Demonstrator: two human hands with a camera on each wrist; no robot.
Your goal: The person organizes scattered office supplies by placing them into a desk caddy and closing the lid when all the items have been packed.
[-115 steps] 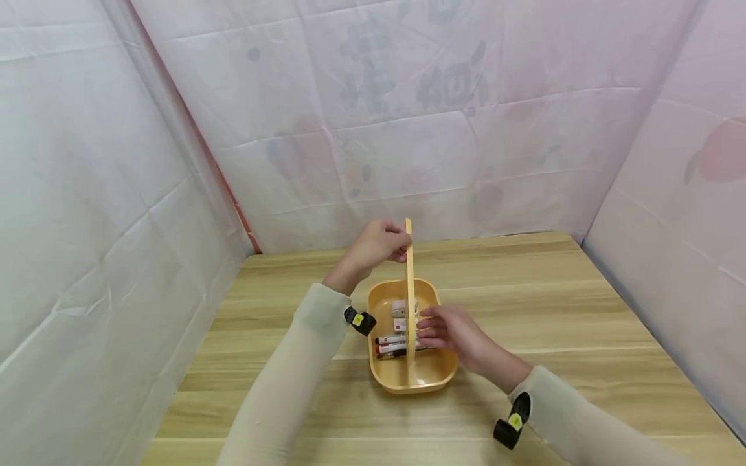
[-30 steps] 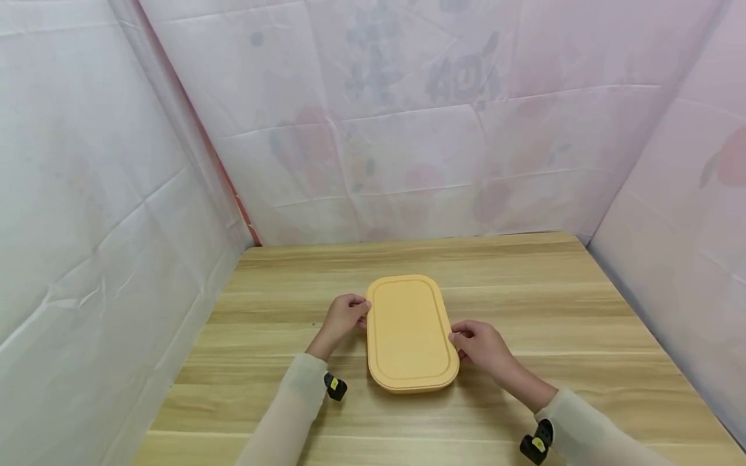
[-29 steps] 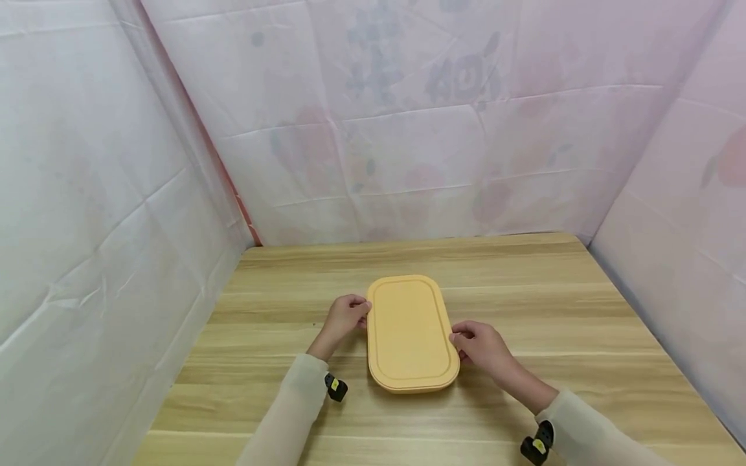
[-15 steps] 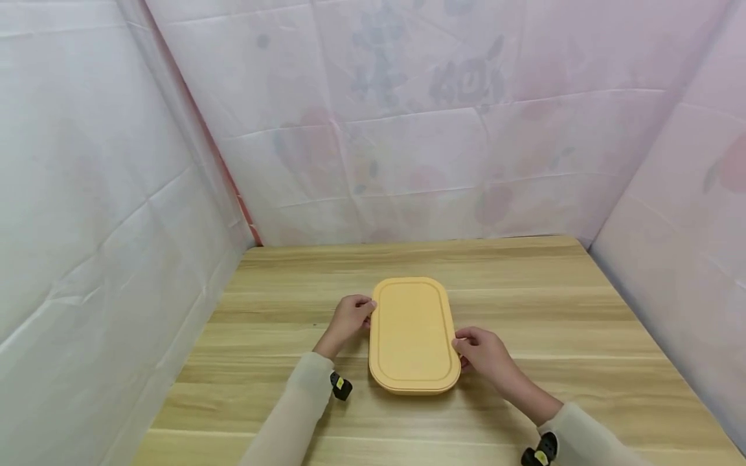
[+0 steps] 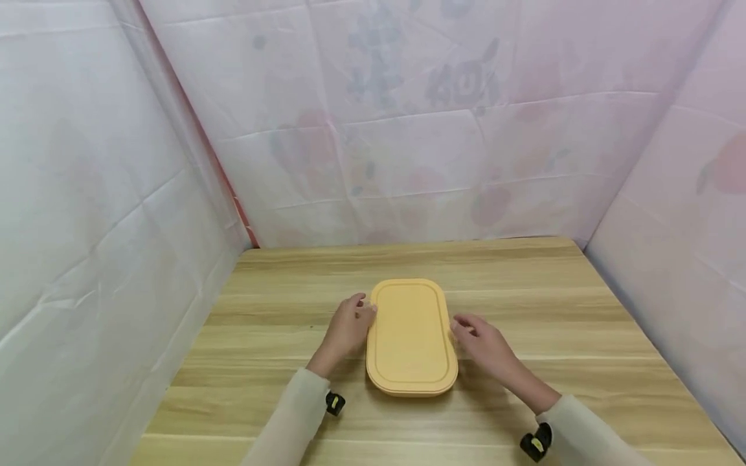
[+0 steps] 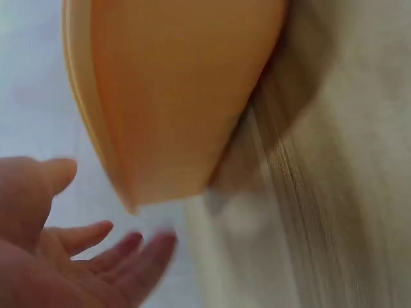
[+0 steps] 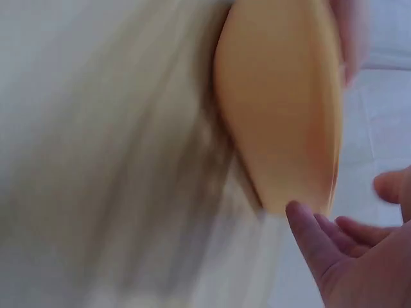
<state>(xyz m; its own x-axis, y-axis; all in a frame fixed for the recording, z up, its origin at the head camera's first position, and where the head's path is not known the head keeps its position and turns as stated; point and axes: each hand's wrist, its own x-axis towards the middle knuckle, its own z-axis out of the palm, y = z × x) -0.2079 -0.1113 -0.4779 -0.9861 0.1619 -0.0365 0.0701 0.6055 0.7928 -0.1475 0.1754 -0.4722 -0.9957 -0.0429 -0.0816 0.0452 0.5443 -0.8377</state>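
A yellow box (image 6: pixel 180 96) with rounded corners sits on the table, its flat lid (image 5: pixel 411 336) covering the top, so whatever is inside is hidden. By the left rim is my left hand (image 5: pixel 346 328); in the left wrist view its thumb and fingers are spread, with a gap between them and the box wall. My right hand (image 5: pixel 482 344) is at the opposite long side. In the right wrist view its fingers (image 7: pixel 314 247) are extended and loose near the lower end of the box, and they grip nothing.
The box stands on a wood-grain table (image 5: pixel 524 291). White printed cloth (image 5: pixel 408 149) hangs behind and along both sides. Each sleeve carries a small black wrist camera, on the left (image 5: pixel 335 404) and on the right (image 5: pixel 536 443).
Earlier the box was uncovered, showing pens and small boxes, with the lid upright in my left hand. Then both hands pinched the lid's edges on the box; now their fingers have loosened off it.
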